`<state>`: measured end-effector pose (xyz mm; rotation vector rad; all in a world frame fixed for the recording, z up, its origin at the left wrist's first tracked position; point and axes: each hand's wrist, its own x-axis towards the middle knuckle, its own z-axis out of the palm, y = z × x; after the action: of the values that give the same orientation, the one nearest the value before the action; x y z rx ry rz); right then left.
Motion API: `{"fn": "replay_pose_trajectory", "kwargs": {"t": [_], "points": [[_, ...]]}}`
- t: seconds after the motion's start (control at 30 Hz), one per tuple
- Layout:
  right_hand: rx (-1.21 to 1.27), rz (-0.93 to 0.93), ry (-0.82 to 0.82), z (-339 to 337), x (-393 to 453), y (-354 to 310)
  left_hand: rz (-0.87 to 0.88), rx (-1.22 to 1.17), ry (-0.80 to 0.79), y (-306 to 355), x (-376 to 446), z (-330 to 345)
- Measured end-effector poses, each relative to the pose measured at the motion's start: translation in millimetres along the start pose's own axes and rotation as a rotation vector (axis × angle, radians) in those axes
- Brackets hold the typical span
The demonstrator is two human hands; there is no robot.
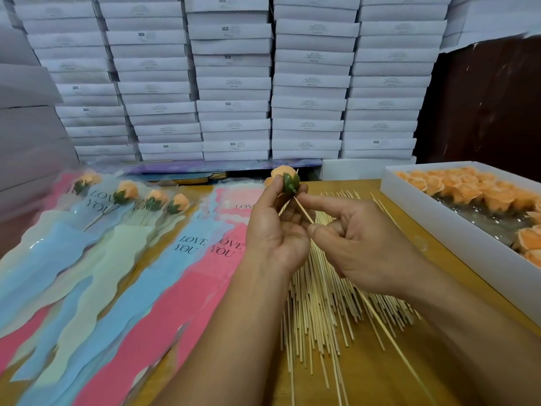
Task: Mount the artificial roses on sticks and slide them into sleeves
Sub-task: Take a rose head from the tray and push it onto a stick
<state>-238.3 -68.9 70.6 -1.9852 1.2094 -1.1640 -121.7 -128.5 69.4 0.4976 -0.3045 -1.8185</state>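
Orange rose (285,178) gripped by left hand (275,230) (green base outward), right hand (360,244) fingers pinching stick (303,210)

I see an orange rose (285,178) with its green base turned near, raised mid-scene, a thin stick (303,213) angled just below it. Loose sticks (319,300) fan beneath; pastel sleeves (123,268) lie left.
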Motion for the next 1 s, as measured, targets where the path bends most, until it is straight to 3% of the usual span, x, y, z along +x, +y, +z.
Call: {"fn": "replay_pose_trajectory", "kwargs": {"t": [1.0], "points": [[-0.034,-0.063,0.07,2.7,0.8,7.6,0.031,0.011,-0.004,-1.3,-3.4,1.7]]}}
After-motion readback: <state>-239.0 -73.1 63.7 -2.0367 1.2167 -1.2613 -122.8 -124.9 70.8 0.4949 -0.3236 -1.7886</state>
